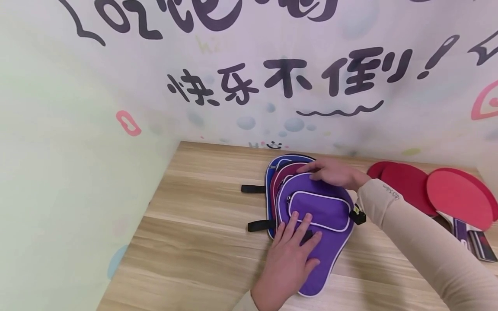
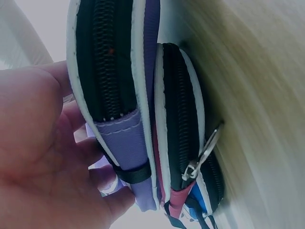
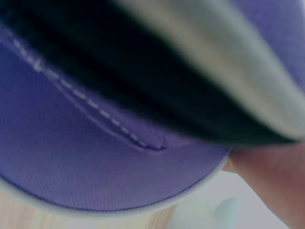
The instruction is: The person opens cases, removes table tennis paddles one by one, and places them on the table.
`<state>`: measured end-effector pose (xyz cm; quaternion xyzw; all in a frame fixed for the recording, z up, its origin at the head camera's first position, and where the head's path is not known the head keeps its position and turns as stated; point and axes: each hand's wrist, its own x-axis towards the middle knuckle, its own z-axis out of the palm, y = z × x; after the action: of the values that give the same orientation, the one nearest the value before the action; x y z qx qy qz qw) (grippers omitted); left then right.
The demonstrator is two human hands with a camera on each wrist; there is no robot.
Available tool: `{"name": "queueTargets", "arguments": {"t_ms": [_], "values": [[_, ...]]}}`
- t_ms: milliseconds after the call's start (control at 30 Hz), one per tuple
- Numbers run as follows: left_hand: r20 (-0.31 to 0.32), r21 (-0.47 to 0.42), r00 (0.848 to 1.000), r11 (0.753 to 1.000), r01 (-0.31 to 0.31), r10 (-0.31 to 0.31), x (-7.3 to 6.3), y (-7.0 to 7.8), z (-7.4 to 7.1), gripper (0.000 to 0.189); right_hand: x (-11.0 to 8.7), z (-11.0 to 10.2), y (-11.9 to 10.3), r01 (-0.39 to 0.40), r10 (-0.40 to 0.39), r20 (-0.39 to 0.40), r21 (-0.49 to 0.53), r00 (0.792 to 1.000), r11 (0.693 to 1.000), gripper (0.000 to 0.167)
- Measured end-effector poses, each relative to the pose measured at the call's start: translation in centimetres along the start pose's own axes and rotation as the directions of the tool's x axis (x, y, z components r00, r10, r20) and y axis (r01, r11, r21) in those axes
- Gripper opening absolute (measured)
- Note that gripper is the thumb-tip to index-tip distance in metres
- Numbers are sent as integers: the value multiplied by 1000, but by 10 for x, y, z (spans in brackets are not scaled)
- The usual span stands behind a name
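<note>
A purple table tennis paddle case (image 1: 330,246) with white piping and a zipped front pocket lies on top of a maroon case (image 1: 277,181) and a blue case (image 1: 269,172). My left hand (image 1: 285,263) rests on the purple case's lower front, fingers spread and nearly straight. At the case's upper edge, my right hand (image 1: 334,172) holds the rim between thumb and fingers. In the left wrist view, the zipped edges of the purple case (image 2: 121,138) and maroon case (image 2: 176,124) show side by side. The purple case (image 3: 119,181) hides the right fingers in the right wrist view.
Several red table tennis paddles (image 1: 455,194) lie on the wooden table (image 1: 194,250) to the right. Black straps (image 1: 253,188) stick out left of the stack. Behind the table stands a white wall (image 1: 218,125) with black lettering.
</note>
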<state>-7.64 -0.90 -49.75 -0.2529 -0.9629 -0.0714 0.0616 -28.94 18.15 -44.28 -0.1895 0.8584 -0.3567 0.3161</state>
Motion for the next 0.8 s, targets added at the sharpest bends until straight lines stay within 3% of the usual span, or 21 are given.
{"name": "queueTargets", "arguments": {"t_ms": [133, 300, 433, 533, 700, 800], "values": [[11, 1, 1000, 1000, 0, 0, 0, 1, -1, 57, 0, -1, -2, 5, -5, 7, -24, 1000, 1000, 42], [-19, 17, 1000, 1000, -2, 2, -1, 1, -1, 57, 2, 0, -7, 24, -23, 16, -78, 1000, 997, 43], [-22, 15, 1000, 1000, 1, -1, -2, 1, 0, 57, 0, 3, -7, 17, -19, -28, -63, 999, 998, 42], [-35, 11, 999, 1000, 5, -5, -3, 2, 0, 57, 1, 5, -8, 59, -66, -75, -102, 995, 993, 40], [-83, 26, 997, 1000, 5, -3, -2, 3, -1, 57, 3, 4, -12, 159, -183, -85, -238, 979, 958, 39], [-103, 40, 995, 999, 4, 0, -2, 4, -1, 57, 5, 2, -15, 197, -230, -58, -340, 971, 920, 38]]}}
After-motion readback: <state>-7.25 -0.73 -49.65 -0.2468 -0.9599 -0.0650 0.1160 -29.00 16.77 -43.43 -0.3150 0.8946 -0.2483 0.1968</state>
